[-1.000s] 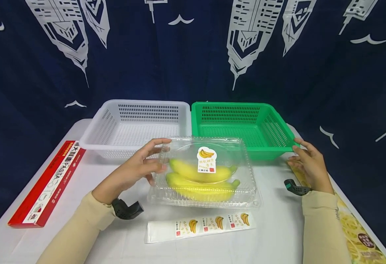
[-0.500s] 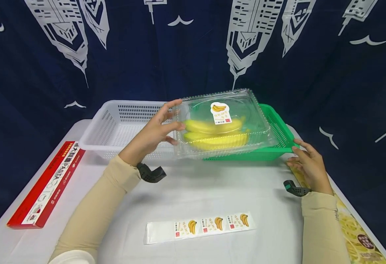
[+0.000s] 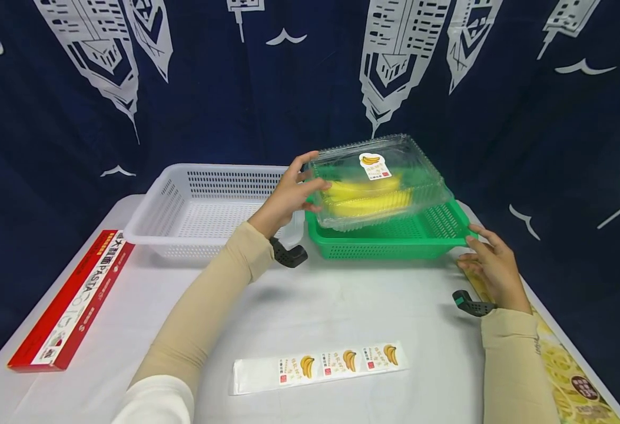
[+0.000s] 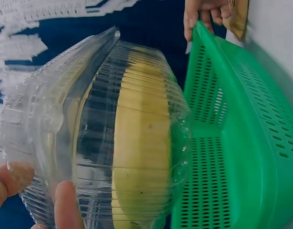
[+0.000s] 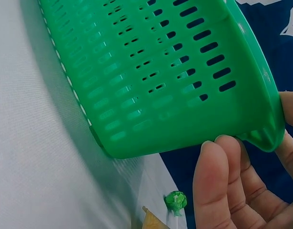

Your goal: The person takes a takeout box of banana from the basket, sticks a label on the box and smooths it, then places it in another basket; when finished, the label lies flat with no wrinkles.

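Note:
My left hand (image 3: 295, 194) grips the left side of a clear plastic clamshell box (image 3: 421, 171), holding it tilted over the green basket (image 3: 384, 249). Inside the box lie yellow bananas (image 3: 373, 204), and a banana sticker (image 3: 375, 166) is stuck on its lid. In the left wrist view the box (image 4: 94, 119) is beside the basket's green wall (image 4: 260, 119), a banana (image 4: 141, 138) showing through the ribbed plastic. My right hand (image 3: 492, 265) pinches the basket's near right corner. The right wrist view shows its fingers (image 5: 212, 176) under the corner of the green rim (image 5: 267, 95).
A white basket (image 3: 182, 240) stands left of the green one. At the left lies a red pasta box (image 3: 71, 300); a strip of banana stickers (image 3: 257, 377) lies at the front. Along the right edge is a noodle-printed package (image 3: 569, 371). A green-wrapped lollipop (image 5: 175, 201) shows in the right wrist view.
My left hand has lifted the clamshell box off the table and carried it away from me and rightward, over the green basket. The right hand has stayed at the basket's corner.

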Demonstrator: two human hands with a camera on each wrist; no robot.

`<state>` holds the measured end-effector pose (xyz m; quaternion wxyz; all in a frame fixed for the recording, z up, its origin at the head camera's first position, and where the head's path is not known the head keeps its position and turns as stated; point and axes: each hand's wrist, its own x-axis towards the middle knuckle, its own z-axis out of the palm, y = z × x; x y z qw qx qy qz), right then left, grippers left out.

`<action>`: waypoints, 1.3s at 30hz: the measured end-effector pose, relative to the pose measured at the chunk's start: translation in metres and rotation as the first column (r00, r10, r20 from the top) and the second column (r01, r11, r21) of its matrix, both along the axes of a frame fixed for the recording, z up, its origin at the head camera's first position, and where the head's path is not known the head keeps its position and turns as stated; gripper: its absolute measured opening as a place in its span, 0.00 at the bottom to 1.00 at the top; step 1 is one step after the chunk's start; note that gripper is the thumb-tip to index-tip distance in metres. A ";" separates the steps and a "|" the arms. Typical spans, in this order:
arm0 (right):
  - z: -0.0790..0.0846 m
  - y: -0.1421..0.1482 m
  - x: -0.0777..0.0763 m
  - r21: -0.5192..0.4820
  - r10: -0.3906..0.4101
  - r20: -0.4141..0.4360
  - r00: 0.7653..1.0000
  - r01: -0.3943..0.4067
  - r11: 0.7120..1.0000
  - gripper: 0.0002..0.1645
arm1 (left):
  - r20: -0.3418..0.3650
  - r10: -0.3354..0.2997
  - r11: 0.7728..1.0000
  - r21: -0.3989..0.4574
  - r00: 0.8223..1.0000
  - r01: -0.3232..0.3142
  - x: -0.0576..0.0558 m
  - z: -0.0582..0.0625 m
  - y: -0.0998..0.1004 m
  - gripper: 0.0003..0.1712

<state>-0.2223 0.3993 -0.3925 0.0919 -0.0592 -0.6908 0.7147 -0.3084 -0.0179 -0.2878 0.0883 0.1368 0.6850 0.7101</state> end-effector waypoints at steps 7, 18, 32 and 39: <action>0.000 0.002 -0.002 0.009 -0.001 0.016 1.000 0.001 1.000 0.17 | 0.071 0.036 0.999 0.003 0.997 -0.036 -0.021 -0.012 0.026 0.43; -0.002 0.005 -0.001 0.006 0.017 -0.003 1.000 -0.017 1.000 0.17 | 0.079 0.062 0.994 -0.100 0.995 -0.054 -0.036 -0.025 0.051 0.43; -0.004 0.004 -0.001 0.024 0.001 -0.010 1.000 -0.001 1.000 0.19 | 0.033 0.043 0.950 -0.311 0.999 -0.031 -0.037 -0.030 0.066 0.43; -0.003 0.003 -0.001 0.019 -0.003 -0.005 1.000 0.004 1.000 0.19 | 0.064 0.067 0.948 -0.315 0.996 -0.043 -0.036 -0.030 0.070 0.43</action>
